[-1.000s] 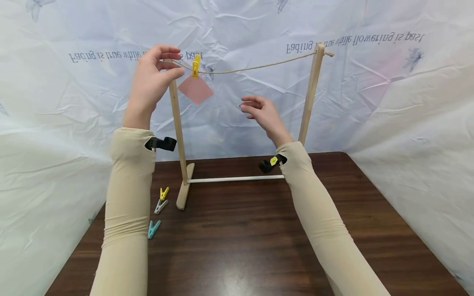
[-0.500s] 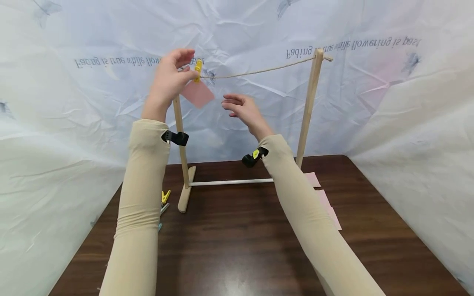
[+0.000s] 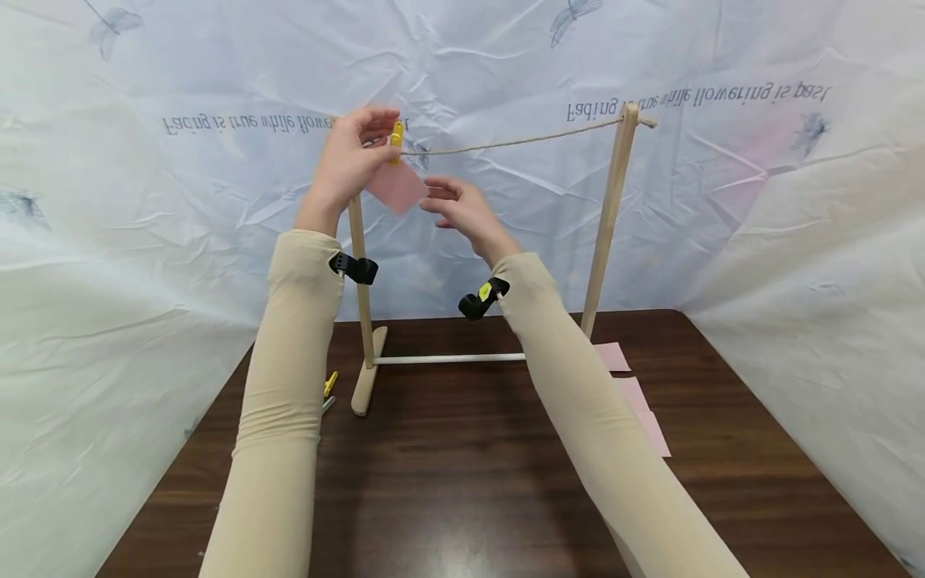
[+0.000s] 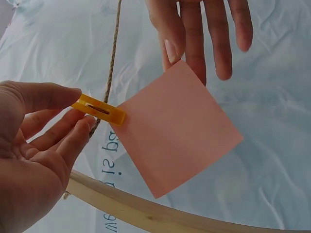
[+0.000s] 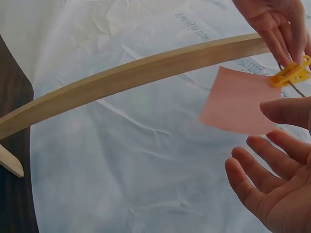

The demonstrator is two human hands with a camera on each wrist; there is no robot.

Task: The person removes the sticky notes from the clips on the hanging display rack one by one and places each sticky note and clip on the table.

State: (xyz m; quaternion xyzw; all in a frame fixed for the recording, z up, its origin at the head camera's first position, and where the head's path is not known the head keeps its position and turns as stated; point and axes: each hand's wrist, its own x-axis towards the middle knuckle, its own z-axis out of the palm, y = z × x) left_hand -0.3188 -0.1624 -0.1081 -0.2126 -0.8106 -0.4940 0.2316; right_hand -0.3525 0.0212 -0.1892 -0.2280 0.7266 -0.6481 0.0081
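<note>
A square pink paper [image 4: 177,131] hangs by one corner from a yellow clothespin [image 4: 104,110] on the thin rope [image 4: 113,53]. My left hand [image 3: 352,164] pinches the clothespin's handle end between thumb and fingers. Close to the paper's right corner is my right hand [image 3: 468,213]. In the right wrist view, its thumb [image 5: 282,110] overlaps the paper while the other fingers spread below, with a gap between. Whether this hand touches the paper is hard to tell.
The rope is strung between wooden posts [image 3: 610,221] joined low down by a white rod [image 3: 448,359]. More pink papers [image 3: 632,393] lie on the dark table [image 3: 433,482] at right. A yellow clothespin [image 3: 330,384] lies by the left sleeve, which partly hides other clothespins.
My left hand has moved right onto the hanging clothespin and taken hold of it. My right hand has come left to the paper's corner. The pink papers on the table have come into view.
</note>
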